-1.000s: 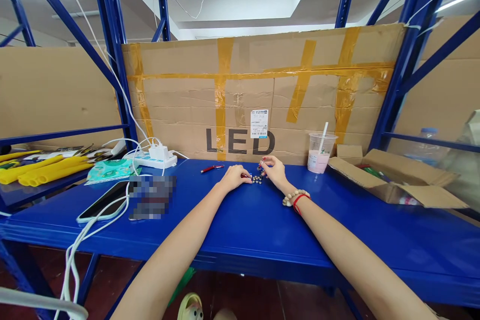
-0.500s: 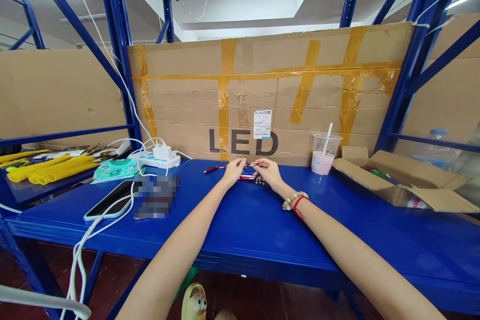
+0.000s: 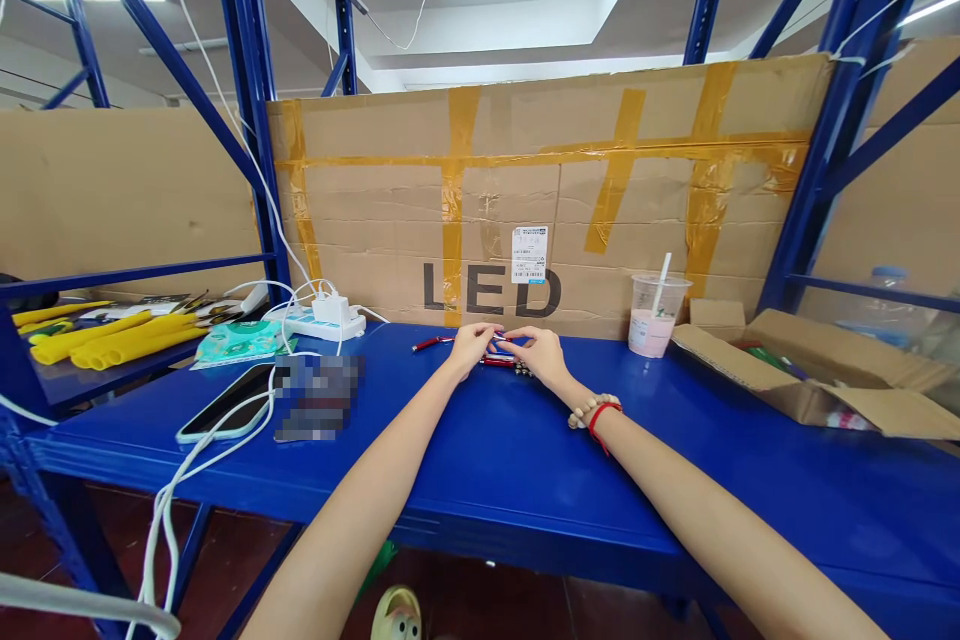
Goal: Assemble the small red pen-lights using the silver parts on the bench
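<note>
My left hand (image 3: 472,348) and my right hand (image 3: 541,354) meet above the blue tabletop, fingertips close together. Both are closed in a pinch around a slim, shiny red pen part (image 3: 498,336), mostly hidden by the fingers. Left of my left hand lies a red pen (image 3: 430,344), its far end covered by that hand. Just beneath the fingers is another red pen (image 3: 497,361), partly hidden. Beside it, under my right hand, sit several small dark and silvery pieces (image 3: 523,370), too small to make out.
A cup of pink drink with a straw (image 3: 651,320) and an open cardboard box (image 3: 795,375) stand to the right. On the left are a phone (image 3: 225,405), white cables (image 3: 169,495), a power strip (image 3: 319,322) and a green packet (image 3: 236,342). A cardboard wall (image 3: 375,220) closes the back.
The view has shifted slightly. My fingertips have drawn closer together over the small red part, which shows less now. The pens on the table have not moved.
</note>
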`<state>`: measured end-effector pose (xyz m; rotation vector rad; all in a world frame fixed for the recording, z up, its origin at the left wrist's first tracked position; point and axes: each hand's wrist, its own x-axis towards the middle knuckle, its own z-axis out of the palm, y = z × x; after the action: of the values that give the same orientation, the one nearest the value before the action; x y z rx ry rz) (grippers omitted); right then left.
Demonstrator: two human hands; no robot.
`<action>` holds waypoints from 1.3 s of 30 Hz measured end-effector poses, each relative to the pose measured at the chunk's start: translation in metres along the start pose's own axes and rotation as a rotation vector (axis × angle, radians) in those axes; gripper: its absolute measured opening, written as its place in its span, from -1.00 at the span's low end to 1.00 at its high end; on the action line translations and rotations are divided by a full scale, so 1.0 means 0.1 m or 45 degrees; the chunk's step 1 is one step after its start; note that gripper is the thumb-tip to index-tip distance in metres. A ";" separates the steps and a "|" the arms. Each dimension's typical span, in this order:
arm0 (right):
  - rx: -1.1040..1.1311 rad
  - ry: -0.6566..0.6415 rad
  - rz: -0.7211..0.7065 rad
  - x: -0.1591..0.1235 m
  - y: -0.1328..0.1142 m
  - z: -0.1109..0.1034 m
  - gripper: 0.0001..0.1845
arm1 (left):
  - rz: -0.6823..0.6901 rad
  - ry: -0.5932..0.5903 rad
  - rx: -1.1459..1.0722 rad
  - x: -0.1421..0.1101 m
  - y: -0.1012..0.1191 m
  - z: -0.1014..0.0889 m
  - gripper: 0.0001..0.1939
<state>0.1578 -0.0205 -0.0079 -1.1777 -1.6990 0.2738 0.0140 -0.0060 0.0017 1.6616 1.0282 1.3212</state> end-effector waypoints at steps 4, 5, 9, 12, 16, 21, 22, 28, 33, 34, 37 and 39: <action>-0.032 0.008 -0.039 -0.01 -0.02 0.00 -0.67 | 0.025 0.031 0.038 0.02 -0.04 0.02 -0.71; -0.030 0.006 -0.047 -0.01 -0.02 0.00 -0.67 | 0.045 0.043 0.052 0.03 -0.05 0.02 -0.71; -0.038 -0.021 -0.087 0.00 0.00 0.02 -0.69 | 0.147 0.090 0.123 0.04 -0.07 0.00 -0.68; -0.069 -0.076 -0.135 0.00 0.01 0.03 -0.68 | 0.186 0.088 0.200 0.03 -0.05 -0.02 -0.70; -0.250 -0.141 -0.209 -0.03 -0.04 0.01 -0.66 | 0.260 0.066 0.328 0.02 -0.03 -0.03 -0.71; -0.295 -0.183 -0.222 -0.05 -0.08 0.00 -0.69 | 0.400 -0.023 0.409 0.03 -0.06 -0.01 -0.76; -0.281 -0.204 -0.221 -0.05 -0.08 0.01 -0.69 | 0.428 -0.035 0.422 0.03 -0.07 -0.01 -0.78; -0.298 -0.297 -0.295 -0.05 -0.07 0.01 -0.65 | 0.529 -0.102 0.632 -0.01 -0.05 -0.07 -0.82; -0.413 -0.280 -0.303 -0.05 -0.09 0.00 -0.69 | 0.536 -0.169 0.856 -0.05 0.00 -0.12 -0.79; -0.433 -0.268 -0.300 -0.05 -0.09 0.00 -0.69 | 0.529 -0.170 0.862 -0.06 0.00 -0.12 -0.78; -0.464 -0.247 -0.293 -0.05 -0.08 0.00 -0.69 | 0.535 -0.159 0.787 -0.04 -0.01 -0.10 -0.78; -0.484 -0.242 -0.299 -0.04 -0.07 0.00 -0.69 | 0.552 -0.145 0.698 -0.02 -0.04 -0.08 -0.79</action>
<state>0.1543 -0.0274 -0.0059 -1.2362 -2.1000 -0.0909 0.0052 -0.0061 -0.0012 2.4525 1.0591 1.2510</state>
